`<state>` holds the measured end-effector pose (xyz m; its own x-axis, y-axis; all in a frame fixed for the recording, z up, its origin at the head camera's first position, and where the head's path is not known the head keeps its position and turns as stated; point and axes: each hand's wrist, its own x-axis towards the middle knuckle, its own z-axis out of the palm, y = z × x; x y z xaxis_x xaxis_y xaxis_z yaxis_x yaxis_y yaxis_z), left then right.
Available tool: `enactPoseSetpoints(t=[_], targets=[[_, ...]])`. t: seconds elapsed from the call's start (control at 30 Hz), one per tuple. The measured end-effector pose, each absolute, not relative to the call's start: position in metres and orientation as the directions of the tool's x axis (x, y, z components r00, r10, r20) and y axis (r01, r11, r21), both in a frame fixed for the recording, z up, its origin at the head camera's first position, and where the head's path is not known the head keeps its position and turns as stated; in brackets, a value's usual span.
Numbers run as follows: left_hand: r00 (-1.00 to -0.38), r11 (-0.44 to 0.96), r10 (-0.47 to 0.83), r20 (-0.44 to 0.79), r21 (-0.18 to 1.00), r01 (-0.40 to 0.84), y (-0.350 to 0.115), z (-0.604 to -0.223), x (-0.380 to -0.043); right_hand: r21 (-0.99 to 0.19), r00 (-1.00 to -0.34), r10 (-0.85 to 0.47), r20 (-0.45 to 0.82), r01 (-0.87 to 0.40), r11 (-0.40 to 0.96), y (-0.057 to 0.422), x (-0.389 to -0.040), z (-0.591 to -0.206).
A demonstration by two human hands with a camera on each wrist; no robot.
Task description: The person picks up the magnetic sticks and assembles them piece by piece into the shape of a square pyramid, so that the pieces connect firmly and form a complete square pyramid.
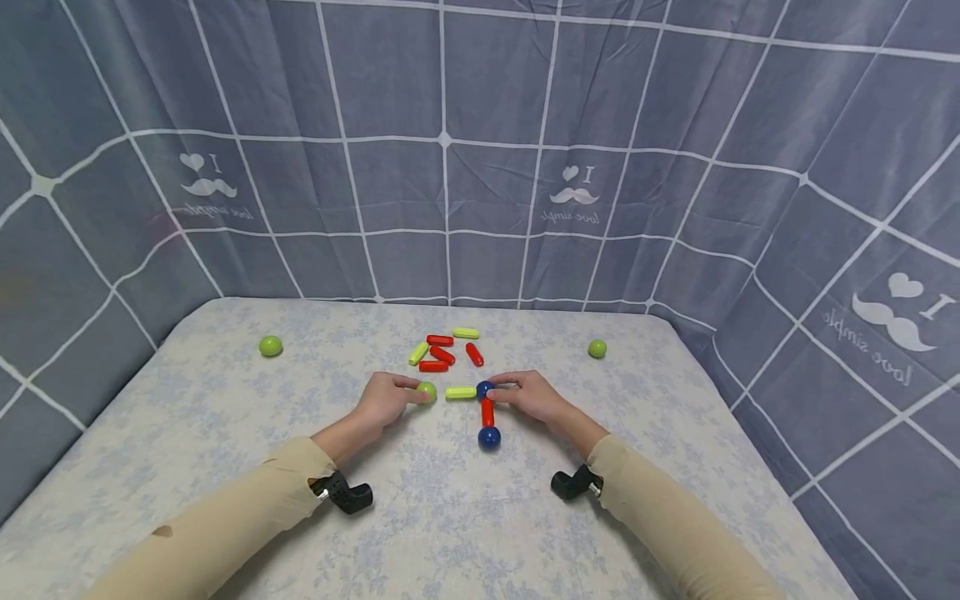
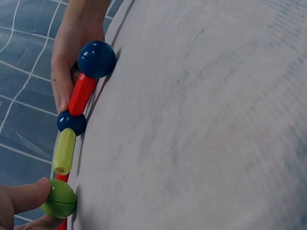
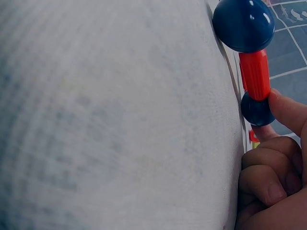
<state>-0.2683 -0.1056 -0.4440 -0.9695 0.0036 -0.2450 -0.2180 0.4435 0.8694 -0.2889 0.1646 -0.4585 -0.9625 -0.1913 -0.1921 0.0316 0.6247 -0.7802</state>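
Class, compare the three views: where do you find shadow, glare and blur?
Head view: bright, with a soft shadow beside the left sleeve; left wrist view: dimmer, a white glint on the nearer blue ball; right wrist view: glints on that ball, and the tablecloth blurred toward the left edge.

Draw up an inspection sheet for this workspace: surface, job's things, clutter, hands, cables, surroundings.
Surface: pale, blue-patterned tablecloth, no spills seen.
Job's things: red rod between near blue ball and far blue ball; yellow-green rod touches the far blue ball; green ball sits just off that rod's free end.
Clutter: four loose red rods, two loose yellow-green rods, two outlying green balls.
Hands: left hand pinches the green ball; right hand holds the far blue ball.
Cables: nothing seen.
Surroundings: blue-grey fabric with white grid lines, behind and at both sides.
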Motion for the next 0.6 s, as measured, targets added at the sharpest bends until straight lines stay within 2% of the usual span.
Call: enactPoseSetpoints(t=[0.6], targets=[[-0.971,0.472,0.024,-0.24,0.859,-0.2,-0.091,-0.445,-0.266,-0.773,-0.964,-0.17,-0.206,0.054,0.632,0.164,-0.288,-0.457]])
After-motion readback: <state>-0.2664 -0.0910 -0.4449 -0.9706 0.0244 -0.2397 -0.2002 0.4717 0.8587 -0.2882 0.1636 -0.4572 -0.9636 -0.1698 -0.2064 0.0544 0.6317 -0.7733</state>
